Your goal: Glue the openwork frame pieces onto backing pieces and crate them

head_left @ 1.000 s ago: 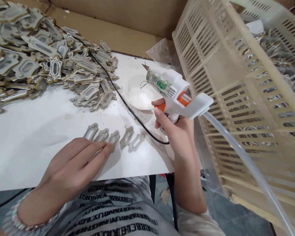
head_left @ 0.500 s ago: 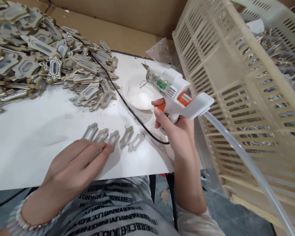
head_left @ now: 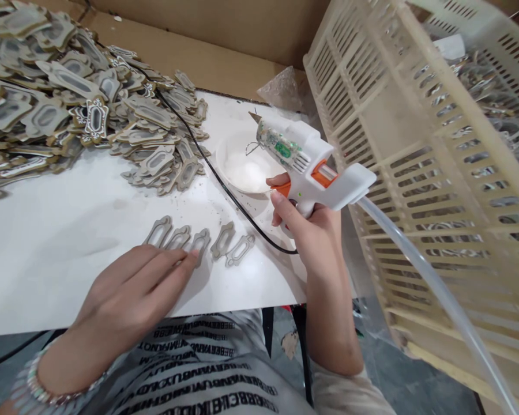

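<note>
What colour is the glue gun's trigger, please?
Orange trigger on the white glue gun; head view shows it best.

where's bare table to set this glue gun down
Widest bare table: left of the row of cutouts, between the pile and the left hand. A smaller strip runs below the row toward the right hand. Crowded: the pile, and around the bowl, cord, glue gun and basket.

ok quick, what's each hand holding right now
Left hand: open, flat, fingertips on the row of frame pieces.
Right hand: closed on the glue gun.
</note>
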Available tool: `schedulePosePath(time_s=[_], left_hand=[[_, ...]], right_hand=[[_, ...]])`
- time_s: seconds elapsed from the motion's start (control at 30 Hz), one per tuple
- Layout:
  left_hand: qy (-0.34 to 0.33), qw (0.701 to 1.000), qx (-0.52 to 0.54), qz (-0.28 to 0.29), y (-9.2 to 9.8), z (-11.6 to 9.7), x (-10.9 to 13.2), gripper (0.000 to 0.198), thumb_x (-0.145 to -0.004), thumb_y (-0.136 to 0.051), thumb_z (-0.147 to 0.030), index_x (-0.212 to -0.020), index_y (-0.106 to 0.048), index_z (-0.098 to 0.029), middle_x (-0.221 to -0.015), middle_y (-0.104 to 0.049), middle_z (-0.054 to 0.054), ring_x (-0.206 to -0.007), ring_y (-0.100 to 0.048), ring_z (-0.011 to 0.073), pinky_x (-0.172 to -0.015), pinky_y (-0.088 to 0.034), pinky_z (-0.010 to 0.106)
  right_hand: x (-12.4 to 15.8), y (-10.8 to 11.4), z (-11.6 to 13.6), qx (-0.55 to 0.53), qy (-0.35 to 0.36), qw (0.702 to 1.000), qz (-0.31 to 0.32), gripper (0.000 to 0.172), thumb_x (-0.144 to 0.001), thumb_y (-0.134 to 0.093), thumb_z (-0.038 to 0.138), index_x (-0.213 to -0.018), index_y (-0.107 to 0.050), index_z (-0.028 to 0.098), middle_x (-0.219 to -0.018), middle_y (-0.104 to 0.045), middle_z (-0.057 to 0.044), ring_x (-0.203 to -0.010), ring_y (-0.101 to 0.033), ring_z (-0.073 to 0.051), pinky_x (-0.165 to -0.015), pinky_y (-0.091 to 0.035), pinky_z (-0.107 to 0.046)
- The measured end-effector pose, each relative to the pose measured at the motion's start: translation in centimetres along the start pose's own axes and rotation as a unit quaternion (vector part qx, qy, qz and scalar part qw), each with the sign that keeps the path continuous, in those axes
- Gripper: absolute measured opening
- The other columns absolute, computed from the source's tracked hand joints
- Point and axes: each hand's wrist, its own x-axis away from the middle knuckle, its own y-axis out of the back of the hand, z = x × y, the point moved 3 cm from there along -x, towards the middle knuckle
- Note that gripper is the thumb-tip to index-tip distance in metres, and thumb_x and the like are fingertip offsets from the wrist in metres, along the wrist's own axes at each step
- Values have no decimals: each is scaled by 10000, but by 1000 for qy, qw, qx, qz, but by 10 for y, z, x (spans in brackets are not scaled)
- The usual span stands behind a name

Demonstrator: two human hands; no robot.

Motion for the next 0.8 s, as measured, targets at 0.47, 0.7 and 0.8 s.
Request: schedulePosePath(time_s=[0.47,0.7,0.8], left_hand=[[38,999,-3,34,-1,11,3,226,-979,-533,-152,-1146,-649,-250,-1030,-756,35,-828,-670,217,-738,-499,362],[27,998,37,37,-10,13,8,274,-962,-505,-217,-1162,-685,-271,-1036,-730,60,-796,-638,231,-704,-468,358],[50,998,33,22,-8,12,6,271,-956,-542,-242,-1195,-666,-273,-1028,-732,52,-776,-636,228,-694,-452,361]], right_hand=[[0,0,1,-2,8,1000,-8,97,-830,-712,259,-919,-690,228,-806,-686,24,-539,-544,-100,-510,-512,-270],[-1,-1,1,-15,-2,1000,-10,102,-806,-720,234,-904,-694,227,-844,-711,24,-521,-543,-82,-478,-513,-239],[-1,-1,0,-20,5,1000,-10,108,-810,-721,237,-913,-688,227,-902,-723,11,-526,-544,-79,-483,-527,-242]])
